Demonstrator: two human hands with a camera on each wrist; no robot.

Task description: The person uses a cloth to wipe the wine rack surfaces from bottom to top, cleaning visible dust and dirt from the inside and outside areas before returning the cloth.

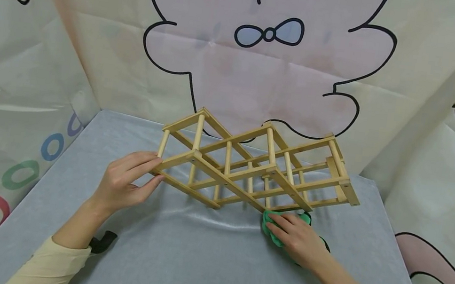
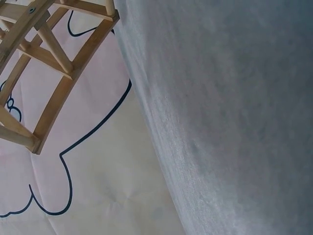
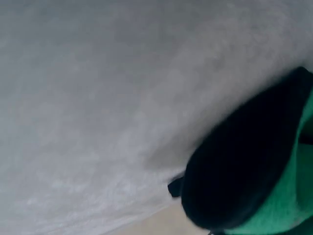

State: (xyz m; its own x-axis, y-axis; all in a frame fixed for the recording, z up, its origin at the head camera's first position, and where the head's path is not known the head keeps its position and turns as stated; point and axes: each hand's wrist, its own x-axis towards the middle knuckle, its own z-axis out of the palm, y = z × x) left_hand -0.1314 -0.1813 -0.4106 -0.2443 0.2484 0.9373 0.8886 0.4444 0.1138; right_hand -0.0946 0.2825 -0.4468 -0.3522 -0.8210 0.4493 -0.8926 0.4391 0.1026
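A folding lattice rack [image 1: 227,175] of light wood, with slats and round pegs, stretches across the middle of the head view. My left hand [image 1: 126,179] pinches its left end between thumb and fingers. Under the rack's lower right side, my right hand [image 1: 298,238] grips a soft green cloth [image 1: 272,230] with black parts, close to the lower slats. Part of the cloth is hidden by the hand. The right wrist view shows its black part [image 3: 239,161] and green part [image 3: 279,210] close up. Rack slats [image 2: 63,98] appear in the left wrist view.
A grey-blue cloth covers the table [image 1: 178,268]. Pale printed sheets [image 1: 253,74] hang behind it and on both sides. Dark straps [image 1: 103,242] show at the wrists.
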